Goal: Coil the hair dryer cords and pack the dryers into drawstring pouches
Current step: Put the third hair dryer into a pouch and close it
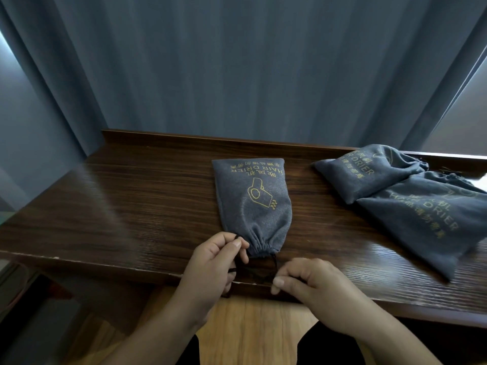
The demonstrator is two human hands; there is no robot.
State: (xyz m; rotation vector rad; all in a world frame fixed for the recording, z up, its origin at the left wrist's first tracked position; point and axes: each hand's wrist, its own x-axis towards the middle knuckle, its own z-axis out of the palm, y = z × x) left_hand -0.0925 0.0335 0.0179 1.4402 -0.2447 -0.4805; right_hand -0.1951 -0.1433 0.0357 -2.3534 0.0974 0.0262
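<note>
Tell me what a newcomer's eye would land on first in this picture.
First, the grey pouch with the gold hair dryer emblem, lying mid-table with its gathered mouth at the near edge. There the left hand and right hand each pinch the black drawstring. Next, two more pouches overlapping at the right end of the dark wooden table, before a blue-grey curtain.

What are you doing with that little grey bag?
A person is closing a grey drawstring pouch that lies on a dark wooden table. Its mouth is already gathered tight. The left hand and the right hand each pinch the black drawstring near the table's front edge. Two more pouches lie on the right side of the table, overlapping.
</note>
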